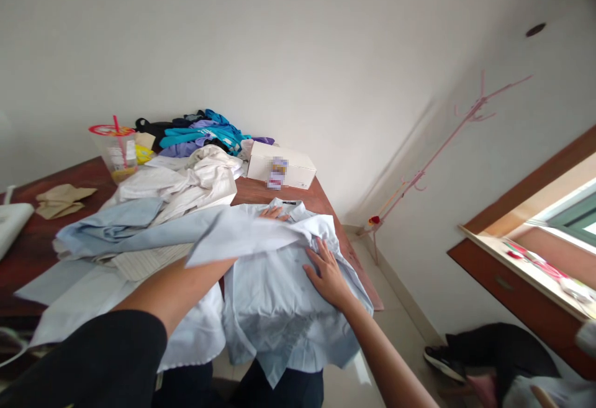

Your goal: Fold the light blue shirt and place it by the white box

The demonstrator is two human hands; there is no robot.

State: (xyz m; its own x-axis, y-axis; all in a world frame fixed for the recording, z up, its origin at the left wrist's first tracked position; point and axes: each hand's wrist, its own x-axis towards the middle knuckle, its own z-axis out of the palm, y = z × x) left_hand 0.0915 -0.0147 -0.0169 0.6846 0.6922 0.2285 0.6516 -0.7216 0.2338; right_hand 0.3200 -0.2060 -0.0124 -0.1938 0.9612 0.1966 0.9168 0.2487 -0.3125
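A pale blue shirt lies spread over the near right corner of a dark wooden table. My right hand rests on it with fingers spread, pressing the cloth at the shirt's right side. My left arm reaches under a folded-over flap of the shirt; only the fingertips of my left hand show near the collar, gripping the fabric there. The rest of that hand is hidden by the cloth.
More shirts lie heaped at mid table, with bright blue and purple clothes behind. A white box, a plastic cup with straw and crumpled paper stand nearby. A pink coat stand leans by the wall.
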